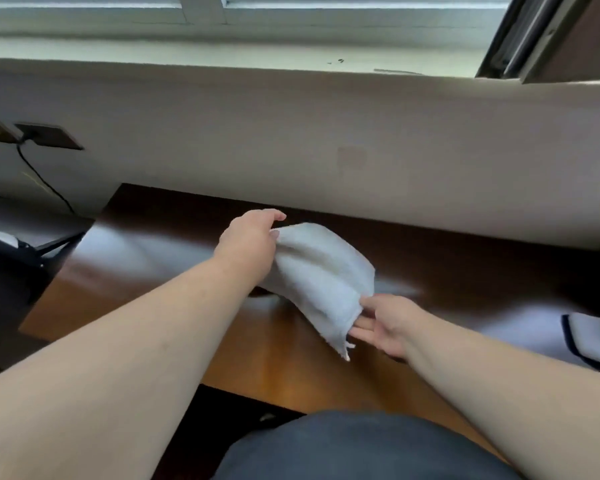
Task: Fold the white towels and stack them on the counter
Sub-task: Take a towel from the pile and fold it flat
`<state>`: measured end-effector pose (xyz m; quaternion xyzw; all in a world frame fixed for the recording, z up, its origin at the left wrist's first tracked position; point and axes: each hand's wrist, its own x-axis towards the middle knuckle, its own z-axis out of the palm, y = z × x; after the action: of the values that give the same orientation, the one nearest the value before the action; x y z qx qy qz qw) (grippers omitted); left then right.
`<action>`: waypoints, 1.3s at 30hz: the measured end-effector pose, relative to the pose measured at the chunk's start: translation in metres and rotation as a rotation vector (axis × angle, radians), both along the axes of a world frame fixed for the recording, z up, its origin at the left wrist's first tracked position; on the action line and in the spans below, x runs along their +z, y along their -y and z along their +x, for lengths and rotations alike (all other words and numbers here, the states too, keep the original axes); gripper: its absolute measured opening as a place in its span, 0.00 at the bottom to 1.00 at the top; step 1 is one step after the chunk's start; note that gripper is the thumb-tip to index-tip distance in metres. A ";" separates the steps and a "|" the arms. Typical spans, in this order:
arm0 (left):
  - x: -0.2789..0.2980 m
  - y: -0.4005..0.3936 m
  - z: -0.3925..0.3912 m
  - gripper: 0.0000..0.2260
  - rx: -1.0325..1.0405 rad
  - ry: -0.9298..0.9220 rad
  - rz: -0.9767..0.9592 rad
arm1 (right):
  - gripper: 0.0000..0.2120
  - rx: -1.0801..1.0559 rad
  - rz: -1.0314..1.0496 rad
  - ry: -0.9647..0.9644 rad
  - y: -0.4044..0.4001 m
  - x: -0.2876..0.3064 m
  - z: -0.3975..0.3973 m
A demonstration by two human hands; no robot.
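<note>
A small white towel point(321, 278), folded over on itself, hangs just above the glossy brown wooden counter point(146, 271). My left hand point(248, 245) grips its far upper-left edge, thumb on top. My right hand point(383, 322) pinches the near lower-right corner between thumb and fingers. The towel sags between the two hands, and its lowest corner dangles with a few loose threads. Its underside is hidden.
Another white cloth with a dark border point(589, 344) lies at the counter's right edge. A cream wall rises right behind the counter, with a window sill above. A dark stand point(25, 244) sits to the left, with wall sockets point(47, 135) and a black cable above it.
</note>
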<state>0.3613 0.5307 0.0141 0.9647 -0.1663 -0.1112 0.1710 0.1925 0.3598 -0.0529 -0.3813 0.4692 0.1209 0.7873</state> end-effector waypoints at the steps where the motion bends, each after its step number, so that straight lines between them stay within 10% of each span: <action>1: -0.011 0.004 0.001 0.15 -0.035 -0.074 0.047 | 0.12 0.012 0.008 -0.022 -0.011 -0.007 -0.001; 9: -0.061 0.001 -0.007 0.18 -0.354 -0.520 -0.029 | 0.13 0.152 -0.324 0.032 -0.082 -0.014 0.046; 20: -0.048 -0.041 0.049 0.08 -0.372 -0.594 -0.024 | 0.03 -0.042 -0.551 -0.057 -0.141 -0.004 0.071; 27: -0.044 -0.071 0.084 0.03 -0.114 -0.370 -0.285 | 0.07 -0.068 -0.859 -0.219 -0.125 0.000 0.075; 34: -0.031 -0.121 0.159 0.18 -0.557 0.003 0.215 | 0.15 0.165 -1.246 -0.306 -0.065 0.011 0.066; 39: -0.020 -0.153 0.197 0.04 -0.553 0.073 0.289 | 0.18 0.312 -1.317 -0.477 -0.026 0.023 0.060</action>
<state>0.5581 0.6835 -0.0055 0.9005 -0.4109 -0.1415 -0.0107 0.2527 0.3861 -0.0295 -0.8031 0.5440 0.0040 0.2432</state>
